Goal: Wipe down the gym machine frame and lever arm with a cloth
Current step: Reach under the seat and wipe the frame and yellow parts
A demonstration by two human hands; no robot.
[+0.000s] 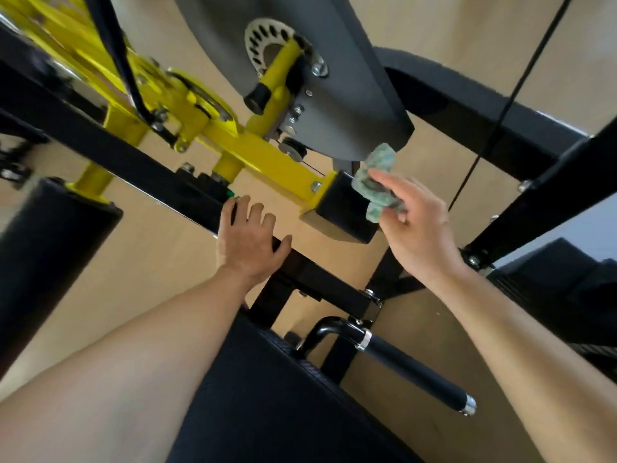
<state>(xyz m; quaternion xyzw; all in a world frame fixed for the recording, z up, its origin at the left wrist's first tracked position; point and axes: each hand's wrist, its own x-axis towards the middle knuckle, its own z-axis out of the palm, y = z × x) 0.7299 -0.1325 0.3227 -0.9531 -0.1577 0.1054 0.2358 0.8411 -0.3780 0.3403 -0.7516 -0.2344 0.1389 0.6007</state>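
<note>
A crumpled green cloth (375, 182) is pinched in my right hand (414, 225) and pressed against the black block (340, 208) at the end of the yellow lever arm (267, 155). The cloth also touches the lower tip of the grey cam plate (350, 105). My left hand (248, 238) rests flat, fingers spread, on the black frame bar (140, 168) that runs diagonally across the view. The yellow arm crosses just behind that bar.
A black padded seat (267, 396) lies below between my forearms. A black grip handle (410, 369) sticks out to its right. A black roller pad (46, 255) stands at left. More black frame tubes (541, 195) and a thin cable (500, 111) cross on the right.
</note>
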